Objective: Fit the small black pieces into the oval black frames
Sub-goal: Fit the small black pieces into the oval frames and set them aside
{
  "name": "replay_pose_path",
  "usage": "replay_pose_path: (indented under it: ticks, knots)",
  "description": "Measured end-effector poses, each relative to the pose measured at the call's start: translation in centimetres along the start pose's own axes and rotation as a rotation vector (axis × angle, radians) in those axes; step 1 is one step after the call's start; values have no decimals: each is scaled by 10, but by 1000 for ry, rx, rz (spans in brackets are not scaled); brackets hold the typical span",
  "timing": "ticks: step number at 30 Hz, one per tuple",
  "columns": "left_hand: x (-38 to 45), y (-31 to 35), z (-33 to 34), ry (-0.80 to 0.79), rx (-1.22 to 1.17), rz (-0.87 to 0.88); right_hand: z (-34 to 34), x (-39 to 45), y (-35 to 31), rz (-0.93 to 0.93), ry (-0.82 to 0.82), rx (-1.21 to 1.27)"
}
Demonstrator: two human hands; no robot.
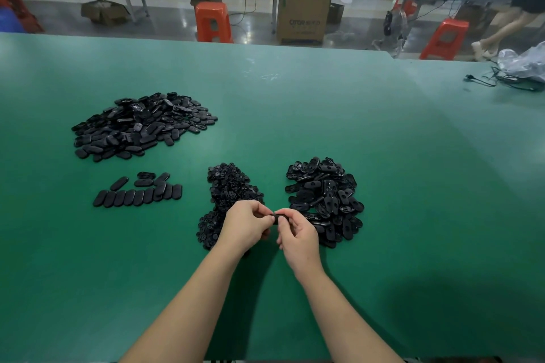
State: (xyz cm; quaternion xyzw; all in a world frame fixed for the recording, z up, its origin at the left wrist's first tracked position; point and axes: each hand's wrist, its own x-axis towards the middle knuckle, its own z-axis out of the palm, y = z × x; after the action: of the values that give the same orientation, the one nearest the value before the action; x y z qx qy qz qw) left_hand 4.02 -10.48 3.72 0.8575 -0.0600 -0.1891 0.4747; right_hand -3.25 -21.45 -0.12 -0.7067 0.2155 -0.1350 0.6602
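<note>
My left hand (246, 222) and my right hand (296, 233) meet at their fingertips over the green table (295, 115), and both pinch one oval black frame (277, 217), mostly hidden by the fingers. A heap of small black pieces (228, 188) lies just behind my left hand. To the right of my right hand sits a heap of oval black frames (324, 197) with open holes. I cannot tell whether a small piece sits in the held frame.
A large heap of closed black ovals (141, 125) lies far left, with a short row of ovals (138, 196) laid side by side in front of it. A cable and plastic bag (522, 68) sit at the far right edge. Stools and boxes stand beyond the table.
</note>
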Motion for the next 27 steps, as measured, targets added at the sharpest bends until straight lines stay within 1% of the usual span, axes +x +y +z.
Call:
replay_pose_path:
  ticks: [5,10,15,19,23,27]
  knots:
    - [-3,6,3,34,71,5,0,1,1,1,11,9]
    - [-5,9,6,38,62,-4,0,1,3,-9,12,11]
    - [-7,11,10,59,69,24,0,2,3,-30,32,-10]
    - [-8,13,10,66,126,91,0,2,3,-45,56,11]
    - [-7,9,11,34,189,138,2,3,5,-79,87,-11]
    - [-7,3,11,51,244,200,3,5,7,-69,74,-29]
